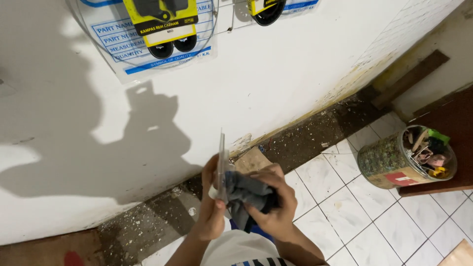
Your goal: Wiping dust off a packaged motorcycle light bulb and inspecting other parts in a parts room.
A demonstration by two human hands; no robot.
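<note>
Nearest the camera, right hand (276, 209) closed around a bunched grey cloth (246, 194), pressed against a thin clear panel (221, 165) as if for wiping. Left hand (212, 207) gripped the panel's lower edge, fingers curled, held upright and edge-on above the tiled floor (354, 212), steadied against the cloth's pressure. Far right, a tin of odds and ends (404, 157) stood well apart.

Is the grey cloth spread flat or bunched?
Bunched: the grey cloth is crumpled in the right hand against the clear sheet.
</note>
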